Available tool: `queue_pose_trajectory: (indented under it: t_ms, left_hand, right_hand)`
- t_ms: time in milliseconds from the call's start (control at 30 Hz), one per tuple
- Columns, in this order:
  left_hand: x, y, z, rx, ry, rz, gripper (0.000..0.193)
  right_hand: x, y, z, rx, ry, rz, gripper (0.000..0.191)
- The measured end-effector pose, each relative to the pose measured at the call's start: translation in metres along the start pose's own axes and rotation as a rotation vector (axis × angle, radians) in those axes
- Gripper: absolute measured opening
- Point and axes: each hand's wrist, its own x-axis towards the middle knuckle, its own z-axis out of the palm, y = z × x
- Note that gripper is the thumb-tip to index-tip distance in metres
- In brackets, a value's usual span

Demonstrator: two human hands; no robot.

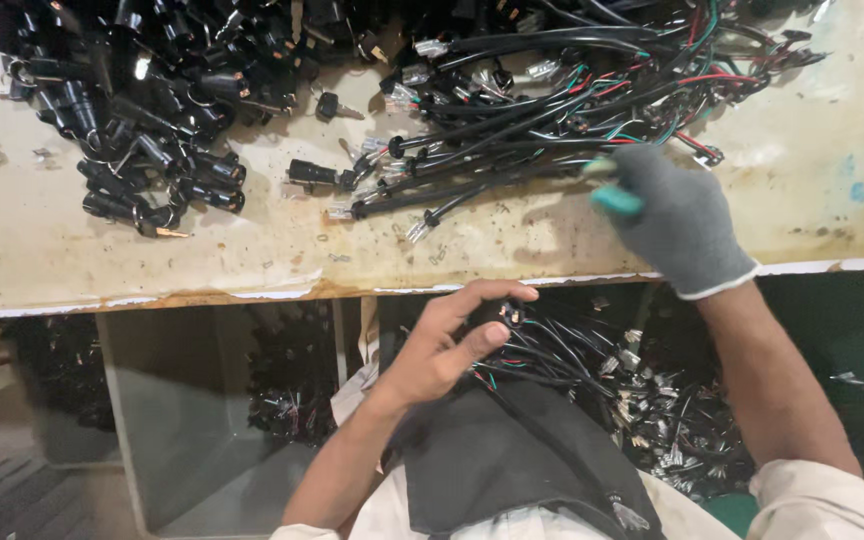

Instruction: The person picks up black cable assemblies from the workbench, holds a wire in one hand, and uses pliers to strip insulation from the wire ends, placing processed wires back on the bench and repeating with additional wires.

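while left hand (442, 345) pinches a wire plug (508, 314) and gloved right hand (677, 220) grips tabletop cables (512, 150): tangle risk, snagging likely.

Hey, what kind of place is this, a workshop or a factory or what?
Most likely a small assembly workshop for vehicle wiring parts. A worn workbench carries a pile of black key switches and a bundle of wire harnesses. The gloved right hand reaches into the harnesses while the bare left hand holds a connector.
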Motion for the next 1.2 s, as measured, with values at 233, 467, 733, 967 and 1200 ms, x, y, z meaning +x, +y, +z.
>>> queue_pose_trajectory:
  t_ms: [233, 467, 733, 967, 1200]
  left_hand:
    - [-0.005, -0.010, 0.009, -0.003, 0.114, -0.336, 0.039]
    - [-0.007, -0.017, 0.011, 0.314, 0.185, 0.011, 0.027]
    - [-0.017, -0.004, 0.020, 0.263, 0.076, 0.073, 0.029]
    - [-0.009, 0.017, 0.028, 1.074, -0.298, -0.044, 0.078]
    - [0.005, 0.045, -0.048, 1.535, 0.156, -0.080, 0.053]
  right_hand:
    - [-0.058, -0.040, 0.023, 0.102, -0.155, -0.443, 0.028]
    - [-0.073, -0.068, 0.042, 0.873, 0.173, 0.128, 0.016]
    - [-0.071, -0.096, 0.039, 1.933, 0.331, 0.073, 0.027]
    - [-0.018, -0.062, 0.014, 0.993, 0.197, 0.258, 0.017]
    - [0.044, -0.005, -0.036, -0.523, -0.029, -0.275, 0.033]
